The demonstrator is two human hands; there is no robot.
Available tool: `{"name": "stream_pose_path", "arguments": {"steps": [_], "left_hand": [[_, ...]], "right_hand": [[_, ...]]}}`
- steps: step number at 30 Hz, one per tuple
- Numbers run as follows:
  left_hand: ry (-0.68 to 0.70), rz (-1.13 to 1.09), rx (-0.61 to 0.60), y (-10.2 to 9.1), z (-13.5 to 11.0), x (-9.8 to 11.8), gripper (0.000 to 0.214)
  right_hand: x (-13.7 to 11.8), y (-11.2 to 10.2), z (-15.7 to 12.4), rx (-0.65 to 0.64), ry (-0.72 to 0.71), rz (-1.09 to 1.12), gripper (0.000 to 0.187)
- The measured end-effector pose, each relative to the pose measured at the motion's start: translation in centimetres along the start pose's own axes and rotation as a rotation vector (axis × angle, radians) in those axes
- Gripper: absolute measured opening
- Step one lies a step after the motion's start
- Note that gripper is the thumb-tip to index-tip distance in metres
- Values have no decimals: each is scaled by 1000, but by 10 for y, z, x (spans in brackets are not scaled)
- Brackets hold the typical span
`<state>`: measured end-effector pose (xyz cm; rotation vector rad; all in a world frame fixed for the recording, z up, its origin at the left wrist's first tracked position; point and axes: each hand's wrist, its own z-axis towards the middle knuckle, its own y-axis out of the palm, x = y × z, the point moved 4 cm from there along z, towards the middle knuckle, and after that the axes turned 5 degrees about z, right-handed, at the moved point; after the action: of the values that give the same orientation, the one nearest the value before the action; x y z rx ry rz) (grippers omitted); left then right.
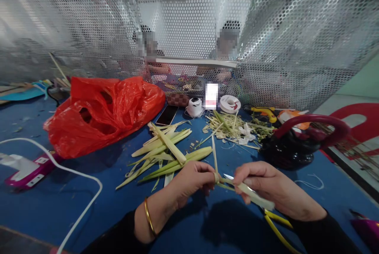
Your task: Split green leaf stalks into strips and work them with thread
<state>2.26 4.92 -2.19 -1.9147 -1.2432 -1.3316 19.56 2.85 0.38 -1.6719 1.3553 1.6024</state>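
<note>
My left hand, with a gold bangle at the wrist, pinches a small ring-like roll of pale husk. A narrow strip sticks up from that roll. My right hand is closed on a pale husk strip, whose wide end hangs below the fingers; the strip runs toward the roll. Under the right hand are yellow-handled scissors; a blade tip shows between the hands. Beyond my left hand lies a loose pile of green and cream corn husks.
A red plastic bag, a phone, white thread and a ribbon spool stand toward the perforated metal screen. Husk scraps and a dark basket are right. A white cable crosses left. People sit behind the screen.
</note>
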Motion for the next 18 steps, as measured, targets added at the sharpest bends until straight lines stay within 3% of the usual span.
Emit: {"name": "stream_pose_path", "arguments": {"steps": [2,5,10,15,18], "left_hand": [[-12,-29,-3,0,0,-1,16],[-34,-45,-2,0,1,-3,16],[-56,-54,3,0,2,-6,15],[-55,-63,-7,0,4,-9,13],[-63,-79,-14,1,6,-10,13]], "right_hand": [[1,1,3,39,-42,-5,8],[2,-2,8,197,-164,-66,10],[-8,-4,10,390,-530,-87,16],[-1,0,12,433,-478,184,20],[5,3,14,450,-412,162,23]]}}
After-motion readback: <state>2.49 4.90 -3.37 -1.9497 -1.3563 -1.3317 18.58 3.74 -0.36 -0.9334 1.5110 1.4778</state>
